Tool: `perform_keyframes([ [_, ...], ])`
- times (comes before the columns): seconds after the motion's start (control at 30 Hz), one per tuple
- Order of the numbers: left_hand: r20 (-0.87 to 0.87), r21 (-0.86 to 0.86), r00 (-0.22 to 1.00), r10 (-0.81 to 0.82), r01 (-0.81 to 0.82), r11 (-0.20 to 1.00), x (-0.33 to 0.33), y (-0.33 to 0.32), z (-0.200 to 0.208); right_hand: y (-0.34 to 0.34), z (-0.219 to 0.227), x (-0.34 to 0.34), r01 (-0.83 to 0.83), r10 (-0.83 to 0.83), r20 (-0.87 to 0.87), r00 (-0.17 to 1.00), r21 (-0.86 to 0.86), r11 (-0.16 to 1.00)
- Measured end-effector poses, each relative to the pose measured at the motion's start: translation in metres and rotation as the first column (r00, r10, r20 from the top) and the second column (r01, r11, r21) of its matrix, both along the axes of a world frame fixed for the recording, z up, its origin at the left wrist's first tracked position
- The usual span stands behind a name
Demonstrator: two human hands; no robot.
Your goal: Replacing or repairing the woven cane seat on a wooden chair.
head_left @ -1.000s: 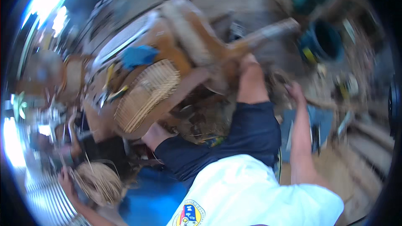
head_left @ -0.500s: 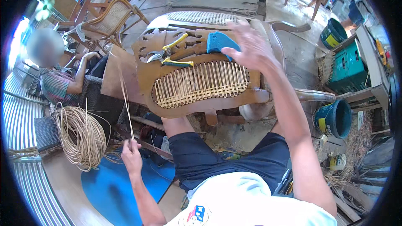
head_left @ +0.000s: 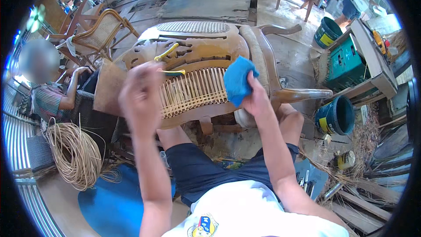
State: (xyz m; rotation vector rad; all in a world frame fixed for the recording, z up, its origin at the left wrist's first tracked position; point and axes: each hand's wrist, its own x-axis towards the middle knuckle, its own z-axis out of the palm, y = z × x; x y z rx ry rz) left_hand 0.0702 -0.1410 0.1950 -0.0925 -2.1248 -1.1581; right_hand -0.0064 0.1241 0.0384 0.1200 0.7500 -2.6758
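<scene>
My right hand (head_left: 256, 99) grips a blue sponge (head_left: 238, 81), held up over the right end of a half-woven cane panel (head_left: 197, 88). That panel sits in the carved wooden frame (head_left: 210, 52) of a chair lying across my knees. Upright cane strips fill it, and crosswise strands run along its lower part. My left hand (head_left: 142, 94) is raised in front of the frame's left side, its fingers smeared by motion; no strand can be made out in it. Behind it, pruning shears (head_left: 166, 52) with yellow and green handles lie on the wood, their blades hidden.
A coil of rattan (head_left: 74, 156) hangs at the left, near a seated person (head_left: 52, 98). Dark buckets (head_left: 335, 116) and a green crate (head_left: 346, 63) stand to the right. A cane-backed chair (head_left: 98, 35) stands at the far left.
My right hand has picked the sponge up off the frame and brought it nearer. My left hand has risen from low at the left, where it pinched a long cane strand, to before the frame.
</scene>
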Motion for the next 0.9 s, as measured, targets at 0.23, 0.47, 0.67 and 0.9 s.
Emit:
perform_keyframes([
  [0.23,0.500,0.456,0.635,-0.590,0.386,0.802,-0.045,0.154,-0.074,0.036,-0.021,0.059,-0.005,-0.033,-0.258,0.966,-0.145,0.989],
  [0.47,0.475,0.595,0.619,-0.625,0.298,0.747,-0.061,0.151,-0.087,0.026,0.012,0.044,0.138,-0.129,-0.207,0.970,0.030,0.990],
  [0.67,0.652,0.530,0.483,-0.584,0.260,0.807,-0.052,0.109,-0.064,0.011,0.024,0.029,-0.156,0.135,-0.346,0.928,-0.034,0.987],
  [0.9,0.655,0.406,0.602,-0.457,0.230,0.884,-0.053,0.110,-0.115,-0.021,0.007,0.012,0.144,-0.140,-0.031,0.990,0.183,0.973],
])
